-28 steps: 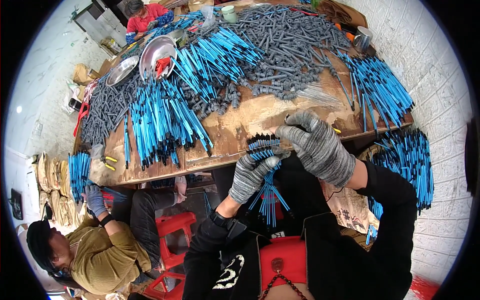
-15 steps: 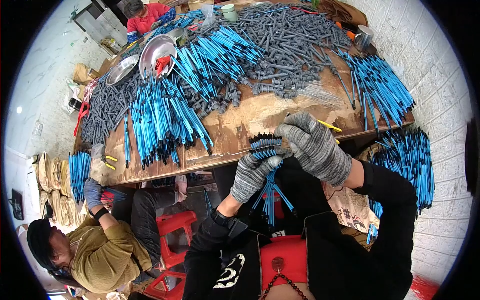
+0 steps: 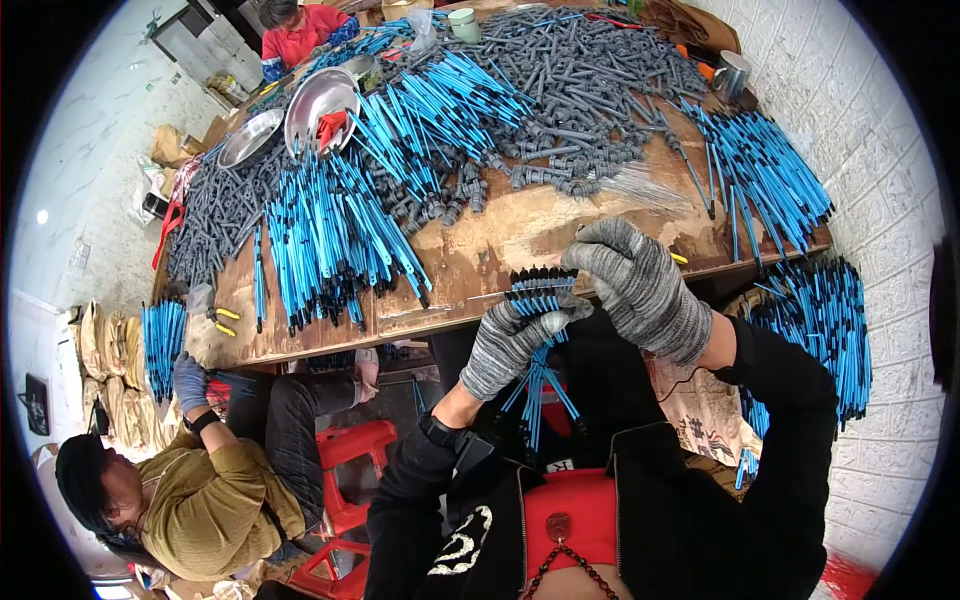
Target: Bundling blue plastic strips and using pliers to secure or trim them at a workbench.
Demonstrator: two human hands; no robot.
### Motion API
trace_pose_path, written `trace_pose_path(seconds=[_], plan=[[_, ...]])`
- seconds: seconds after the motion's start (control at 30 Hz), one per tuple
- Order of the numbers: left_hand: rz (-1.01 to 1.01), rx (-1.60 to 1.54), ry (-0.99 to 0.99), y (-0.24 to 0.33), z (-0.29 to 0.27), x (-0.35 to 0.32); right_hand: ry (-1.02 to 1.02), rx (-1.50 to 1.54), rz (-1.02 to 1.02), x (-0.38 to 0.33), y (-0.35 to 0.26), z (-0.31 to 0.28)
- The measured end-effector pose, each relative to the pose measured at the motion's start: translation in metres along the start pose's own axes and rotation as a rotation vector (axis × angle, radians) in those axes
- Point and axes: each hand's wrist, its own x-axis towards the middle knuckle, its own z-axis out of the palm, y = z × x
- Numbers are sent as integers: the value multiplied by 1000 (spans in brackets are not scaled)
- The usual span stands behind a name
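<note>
My left hand (image 3: 505, 350), in a grey knitted glove, is closed round a bunch of blue sticks (image 3: 540, 300). Their black tips stand in a row above the fingers, and the other ends fan out below the hand. A thin wire (image 3: 488, 296) sticks out to the left of the row, just under the tips. Close by on the right is my right hand (image 3: 640, 290), gloved alike, with its fingers bent together at the end of the row. What it pinches is hidden. Beside it a bit of yellow handle (image 3: 679, 259) shows on the table edge.
Piles of blue sticks (image 3: 330, 235) and grey plastic parts (image 3: 590, 90) cover much of the wooden table (image 3: 480, 235). Thin wires (image 3: 645, 185) lie at centre right. Metal bowls (image 3: 320, 105) stand farther back. A co-worker (image 3: 205, 480) sits at left, another person (image 3: 300, 35) at the far side.
My right hand has shifted slightly right, covering more of the yellow handles. The wire now shows left of the row of tips. My left hand still grips the blue sticks.
</note>
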Motion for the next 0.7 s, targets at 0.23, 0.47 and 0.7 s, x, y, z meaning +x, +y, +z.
trace_pose_path(seconds=[0.23, 0.47, 0.7], plan=[[-30, 36, -86, 0, -4, 3, 21, 3, -29, 0, 5, 3], [-12, 6, -95, 3, 3, 4, -15, 64, -41, 0, 6, 3], [-24, 33, -83, -3, 4, 6, -48, 44, -68, -2, 10, 0]])
